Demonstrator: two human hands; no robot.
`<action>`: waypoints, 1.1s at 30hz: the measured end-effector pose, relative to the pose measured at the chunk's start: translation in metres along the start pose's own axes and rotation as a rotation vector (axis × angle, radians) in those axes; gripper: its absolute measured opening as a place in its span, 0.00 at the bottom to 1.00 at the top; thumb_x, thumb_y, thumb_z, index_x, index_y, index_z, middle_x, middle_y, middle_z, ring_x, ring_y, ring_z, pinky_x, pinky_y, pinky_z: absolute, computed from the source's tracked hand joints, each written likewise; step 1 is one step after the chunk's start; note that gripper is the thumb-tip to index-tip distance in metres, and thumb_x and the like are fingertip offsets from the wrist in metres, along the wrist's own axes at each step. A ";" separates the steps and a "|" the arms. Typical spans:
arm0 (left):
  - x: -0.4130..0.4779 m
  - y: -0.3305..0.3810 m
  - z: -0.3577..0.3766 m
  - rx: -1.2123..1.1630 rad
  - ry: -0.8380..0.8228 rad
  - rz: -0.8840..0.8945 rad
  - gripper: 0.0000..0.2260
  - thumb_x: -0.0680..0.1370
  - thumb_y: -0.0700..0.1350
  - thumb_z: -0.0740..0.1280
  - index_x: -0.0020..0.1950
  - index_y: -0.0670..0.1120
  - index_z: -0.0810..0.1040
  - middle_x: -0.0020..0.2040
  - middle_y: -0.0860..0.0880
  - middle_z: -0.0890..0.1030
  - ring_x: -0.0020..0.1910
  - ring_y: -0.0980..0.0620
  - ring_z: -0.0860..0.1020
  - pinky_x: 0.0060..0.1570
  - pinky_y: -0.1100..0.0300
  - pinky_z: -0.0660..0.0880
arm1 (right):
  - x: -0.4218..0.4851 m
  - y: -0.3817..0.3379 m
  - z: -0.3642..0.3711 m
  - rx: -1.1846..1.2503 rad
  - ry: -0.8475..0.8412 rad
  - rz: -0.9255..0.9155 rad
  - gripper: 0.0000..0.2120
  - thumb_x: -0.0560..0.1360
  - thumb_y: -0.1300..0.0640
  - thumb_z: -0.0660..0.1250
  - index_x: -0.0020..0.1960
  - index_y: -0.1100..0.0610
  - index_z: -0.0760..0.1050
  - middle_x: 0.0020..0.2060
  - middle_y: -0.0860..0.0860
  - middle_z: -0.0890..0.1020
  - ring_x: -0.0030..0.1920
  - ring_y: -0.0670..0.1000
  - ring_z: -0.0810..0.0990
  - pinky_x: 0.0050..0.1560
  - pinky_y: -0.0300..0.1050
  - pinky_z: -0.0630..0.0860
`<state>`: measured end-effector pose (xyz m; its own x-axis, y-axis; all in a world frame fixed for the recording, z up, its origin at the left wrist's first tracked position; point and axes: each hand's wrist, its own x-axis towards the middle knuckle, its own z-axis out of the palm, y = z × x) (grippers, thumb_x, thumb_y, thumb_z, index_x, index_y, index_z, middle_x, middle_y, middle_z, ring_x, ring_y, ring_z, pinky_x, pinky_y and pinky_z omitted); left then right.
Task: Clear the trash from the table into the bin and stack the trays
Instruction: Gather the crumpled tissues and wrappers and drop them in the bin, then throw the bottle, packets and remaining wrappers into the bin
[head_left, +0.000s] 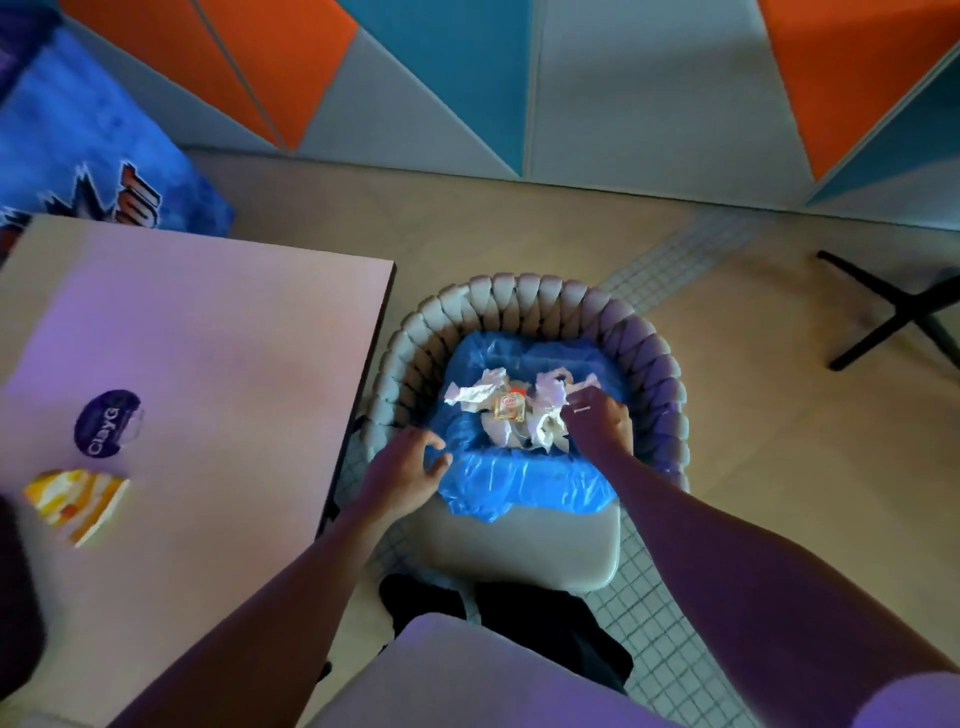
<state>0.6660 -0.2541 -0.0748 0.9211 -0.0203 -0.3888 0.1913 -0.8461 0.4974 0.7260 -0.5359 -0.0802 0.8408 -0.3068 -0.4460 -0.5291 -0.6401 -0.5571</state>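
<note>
While right fingers (572, 411) clutch paper (546, 430) over the bin (519, 475), left fingers (432, 442) hang loose by the table (208, 338).

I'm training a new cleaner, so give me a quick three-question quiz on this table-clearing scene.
1. True or false: the wrapper is already in the bin.
2. The lid on the table is: A red, B dark blue, C green.
3. Fill in: the ___ hand is over the paper in the bin.

Key: 1 false, it lies on the table; 2 B; 3 right hand.
</note>
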 end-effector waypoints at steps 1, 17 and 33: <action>-0.007 -0.005 -0.004 -0.014 0.011 -0.021 0.12 0.79 0.54 0.71 0.59 0.49 0.81 0.58 0.50 0.83 0.57 0.50 0.82 0.58 0.51 0.79 | -0.006 -0.004 0.005 -0.006 -0.025 -0.017 0.12 0.73 0.56 0.68 0.55 0.51 0.84 0.53 0.54 0.87 0.56 0.59 0.83 0.56 0.48 0.80; -0.206 -0.142 -0.050 -0.283 0.364 -0.323 0.11 0.79 0.52 0.71 0.60 0.50 0.82 0.59 0.51 0.84 0.56 0.49 0.83 0.54 0.53 0.80 | -0.168 -0.095 0.134 -0.243 -0.354 -0.537 0.08 0.77 0.57 0.71 0.55 0.57 0.84 0.53 0.56 0.87 0.57 0.57 0.84 0.61 0.47 0.76; -0.453 -0.330 -0.024 -0.513 0.677 -0.715 0.10 0.79 0.49 0.72 0.59 0.48 0.83 0.58 0.49 0.86 0.55 0.47 0.84 0.55 0.55 0.79 | -0.384 -0.128 0.285 -0.365 -0.548 -0.829 0.05 0.75 0.60 0.73 0.51 0.56 0.85 0.43 0.51 0.88 0.45 0.52 0.87 0.52 0.45 0.82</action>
<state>0.1935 0.0468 -0.0445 0.5070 0.8123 -0.2882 0.7262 -0.2225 0.6504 0.4376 -0.1355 -0.0371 0.7084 0.6248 -0.3284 0.3301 -0.7045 -0.6283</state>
